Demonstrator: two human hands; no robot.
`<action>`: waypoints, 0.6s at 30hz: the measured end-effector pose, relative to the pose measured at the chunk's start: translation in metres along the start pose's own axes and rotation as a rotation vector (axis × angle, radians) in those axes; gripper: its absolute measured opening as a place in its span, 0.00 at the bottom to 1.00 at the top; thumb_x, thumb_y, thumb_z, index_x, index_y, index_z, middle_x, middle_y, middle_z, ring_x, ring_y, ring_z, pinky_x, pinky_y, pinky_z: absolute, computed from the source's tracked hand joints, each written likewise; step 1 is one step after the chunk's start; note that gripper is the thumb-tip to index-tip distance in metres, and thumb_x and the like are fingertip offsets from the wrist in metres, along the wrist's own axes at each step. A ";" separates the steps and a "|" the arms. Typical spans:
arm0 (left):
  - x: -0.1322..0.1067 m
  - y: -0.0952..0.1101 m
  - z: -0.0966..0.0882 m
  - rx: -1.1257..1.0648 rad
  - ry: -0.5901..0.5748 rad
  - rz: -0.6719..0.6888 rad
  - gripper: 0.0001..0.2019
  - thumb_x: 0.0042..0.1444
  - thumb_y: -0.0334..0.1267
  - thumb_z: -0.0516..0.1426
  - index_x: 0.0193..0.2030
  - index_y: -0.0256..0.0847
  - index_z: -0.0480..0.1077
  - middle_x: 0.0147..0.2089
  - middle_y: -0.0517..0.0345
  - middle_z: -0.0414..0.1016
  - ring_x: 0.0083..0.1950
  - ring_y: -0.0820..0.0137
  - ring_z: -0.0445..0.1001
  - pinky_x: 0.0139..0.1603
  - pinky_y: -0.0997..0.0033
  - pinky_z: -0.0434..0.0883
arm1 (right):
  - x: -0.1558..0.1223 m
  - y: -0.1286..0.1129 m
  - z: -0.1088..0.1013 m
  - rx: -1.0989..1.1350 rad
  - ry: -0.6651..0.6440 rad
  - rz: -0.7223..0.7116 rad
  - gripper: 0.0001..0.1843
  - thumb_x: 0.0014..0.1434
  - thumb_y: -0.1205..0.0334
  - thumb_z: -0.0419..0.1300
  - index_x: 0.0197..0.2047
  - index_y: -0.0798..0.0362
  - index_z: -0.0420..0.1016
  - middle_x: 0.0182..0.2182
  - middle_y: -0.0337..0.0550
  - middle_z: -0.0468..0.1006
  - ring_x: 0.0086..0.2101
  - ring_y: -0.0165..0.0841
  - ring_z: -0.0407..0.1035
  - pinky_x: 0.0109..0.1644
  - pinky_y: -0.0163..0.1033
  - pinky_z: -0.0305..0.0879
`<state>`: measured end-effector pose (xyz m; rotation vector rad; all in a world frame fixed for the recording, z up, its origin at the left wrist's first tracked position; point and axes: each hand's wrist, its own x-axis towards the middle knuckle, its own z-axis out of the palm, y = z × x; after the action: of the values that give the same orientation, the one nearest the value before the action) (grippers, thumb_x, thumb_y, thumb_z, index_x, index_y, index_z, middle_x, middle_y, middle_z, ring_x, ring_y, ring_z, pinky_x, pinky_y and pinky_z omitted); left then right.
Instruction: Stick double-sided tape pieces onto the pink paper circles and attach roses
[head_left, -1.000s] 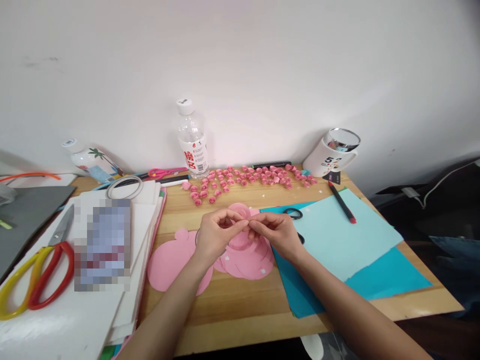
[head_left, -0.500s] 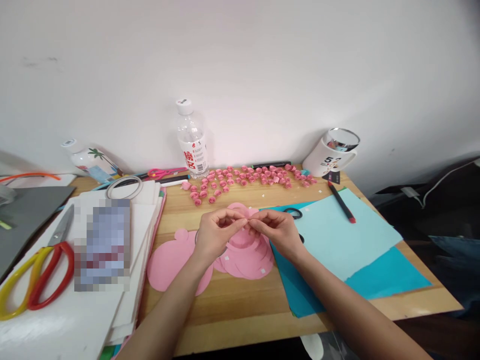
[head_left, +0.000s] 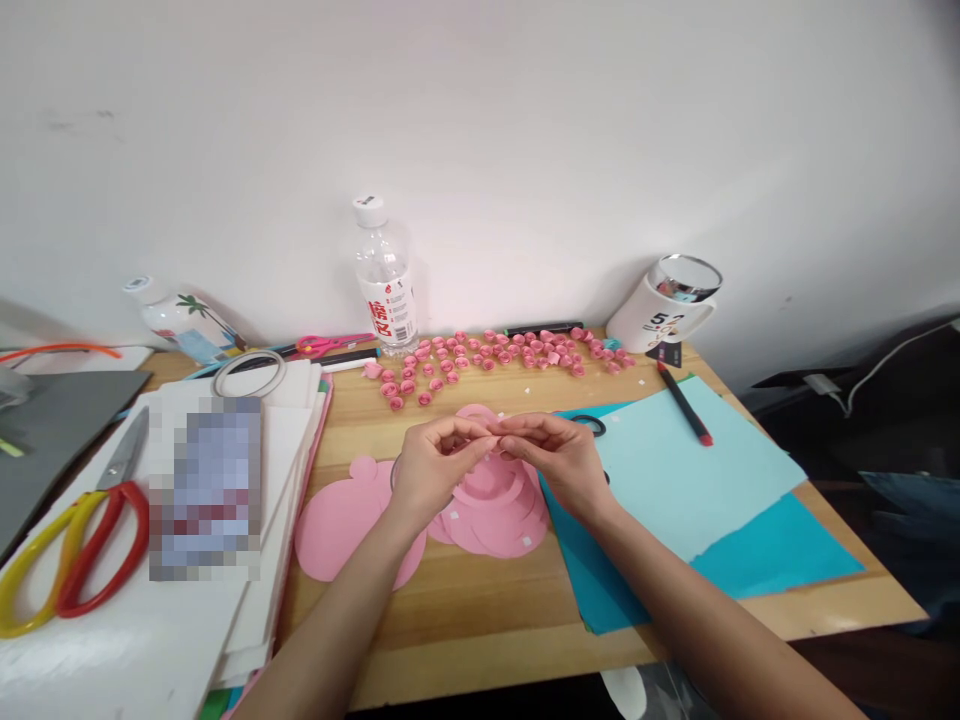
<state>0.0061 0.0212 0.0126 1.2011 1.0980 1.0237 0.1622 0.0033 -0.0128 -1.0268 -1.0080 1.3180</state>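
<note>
My left hand (head_left: 435,465) and my right hand (head_left: 559,458) meet fingertip to fingertip above the middle of the table. Both are closed in a pinch on a pink paper strip (head_left: 491,492), whose curved length hangs below the fingers; the pinched end is mostly hidden. Beneath them lie overlapping pink paper circles (head_left: 487,540), with small white squares on some. More pink paper circles (head_left: 337,530) are on the left, partly under my left forearm. Beyond my hands, many small rolled pink paper roses (head_left: 450,365) are spread across the back of the table.
Black-handled scissors (head_left: 589,425) lie partly hidden by my right hand, on blue paper (head_left: 780,550). A red-black pen (head_left: 684,405) rests on light blue paper (head_left: 697,480). A bottle (head_left: 386,290) and a mug (head_left: 664,305) stand behind. Yellow-red scissors (head_left: 97,550) lie on white sheets (head_left: 172,660) at left.
My right fingers have shifted slightly and curl closer against my left fingertips at the strip's end. Everything else stays in place, apart from a tiny shift of the view.
</note>
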 end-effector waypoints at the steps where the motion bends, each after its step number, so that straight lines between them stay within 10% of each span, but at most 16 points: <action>1: 0.000 0.000 0.000 0.004 0.001 0.000 0.05 0.41 0.35 0.64 0.24 0.36 0.74 0.25 0.57 0.76 0.21 0.79 0.65 0.19 0.80 0.62 | 0.000 0.000 0.000 0.002 -0.004 0.008 0.08 0.44 0.63 0.69 0.32 0.49 0.80 0.32 0.40 0.82 0.30 0.32 0.75 0.37 0.39 0.73; 18: -0.001 -0.001 0.000 0.033 0.018 -0.006 0.05 0.43 0.35 0.64 0.25 0.35 0.74 0.23 0.58 0.74 0.20 0.79 0.65 0.19 0.80 0.63 | 0.000 -0.001 0.000 -0.010 0.067 0.107 0.14 0.40 0.59 0.71 0.33 0.53 0.79 0.28 0.44 0.82 0.24 0.33 0.75 0.32 0.40 0.75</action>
<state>0.0063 0.0203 0.0116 1.2165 1.1359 1.0173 0.1624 0.0030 -0.0114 -1.1386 -0.9204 1.3573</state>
